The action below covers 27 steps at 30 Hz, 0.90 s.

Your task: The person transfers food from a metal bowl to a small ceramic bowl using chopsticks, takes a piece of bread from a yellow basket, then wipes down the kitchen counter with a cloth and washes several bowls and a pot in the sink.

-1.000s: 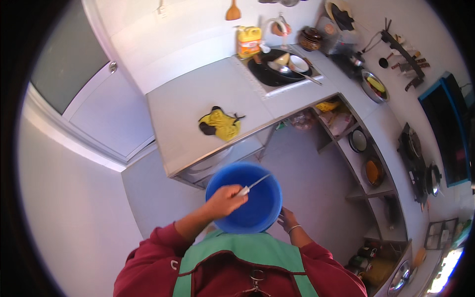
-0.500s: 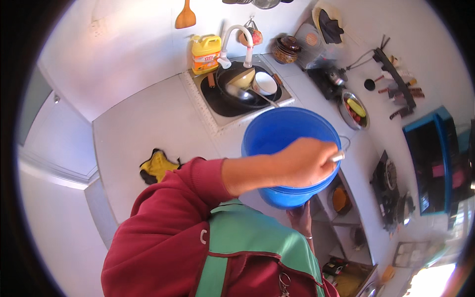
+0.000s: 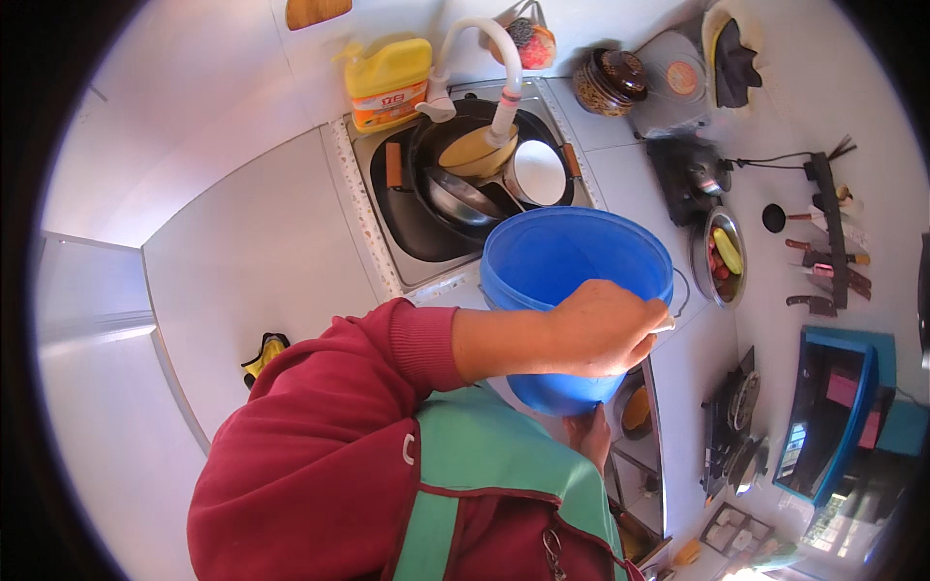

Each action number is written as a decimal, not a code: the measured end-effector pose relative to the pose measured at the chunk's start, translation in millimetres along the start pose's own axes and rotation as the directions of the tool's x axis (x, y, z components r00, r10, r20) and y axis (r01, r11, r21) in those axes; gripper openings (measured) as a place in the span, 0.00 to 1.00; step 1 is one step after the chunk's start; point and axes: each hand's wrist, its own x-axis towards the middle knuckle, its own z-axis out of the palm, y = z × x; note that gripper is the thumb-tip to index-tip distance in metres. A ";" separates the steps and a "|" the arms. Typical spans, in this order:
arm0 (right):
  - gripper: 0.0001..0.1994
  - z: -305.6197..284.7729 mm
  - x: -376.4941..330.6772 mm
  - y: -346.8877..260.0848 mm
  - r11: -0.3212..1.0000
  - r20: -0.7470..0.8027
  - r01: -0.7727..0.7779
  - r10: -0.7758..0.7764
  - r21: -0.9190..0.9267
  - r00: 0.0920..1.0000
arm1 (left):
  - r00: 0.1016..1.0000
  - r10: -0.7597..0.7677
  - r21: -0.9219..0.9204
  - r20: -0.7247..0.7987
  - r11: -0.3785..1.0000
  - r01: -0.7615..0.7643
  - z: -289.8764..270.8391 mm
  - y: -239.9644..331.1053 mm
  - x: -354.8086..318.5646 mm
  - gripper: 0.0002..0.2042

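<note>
A blue plastic bucket (image 3: 528,266) is in front of me, its open top toward me and its inside bare as far as I can see. My left hand (image 3: 603,324) reaches across it, fingers closed round the pale grip of the wire handle (image 3: 686,292). Under the bucket, my right hand (image 3: 587,434) holds its lower side, fingers partly hidden. Just beyond is the sink (image 3: 415,279), where a black wok (image 3: 420,140) with wooden handles holds a white bowl (image 3: 536,174), a yellowish bowl (image 3: 470,155) and a shiny metal utensil (image 3: 455,201).
A white faucet (image 3: 509,68) arches over the wok, beside a yellow jug (image 3: 387,92). At right on the counter stand a brown lidded pot (image 3: 608,82) and a steel bowl of vegetables (image 3: 699,257). Knives (image 3: 838,276) hang on the wall. A yellow-black cloth (image 3: 263,356) lies at left.
The sink and its dishes appear larger and nearer, and the cloth has shifted left in view. Both hands keep their hold on the bucket.
</note>
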 end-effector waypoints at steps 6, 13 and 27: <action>0.17 1.8 0.5 -7.4 0.977 0.061 0.043 -0.030 -0.211 0.998 | 0.996 -0.062 -0.021 -0.062 0.998 0.061 -10.9 -46.7 1.8 0.11; 0.15 17.8 -11.2 -15.6 0.991 0.085 -0.005 0.016 -0.134 0.996 | 0.994 -0.071 -0.045 -0.078 0.997 0.068 -15.7 -68.9 -1.4 0.11; 0.13 8.1 -5.7 -36.7 0.846 0.134 0.222 -0.179 -0.485 0.975 | 0.969 -0.185 -0.110 -0.164 0.980 0.168 -24.3 -82.5 -1.2 0.08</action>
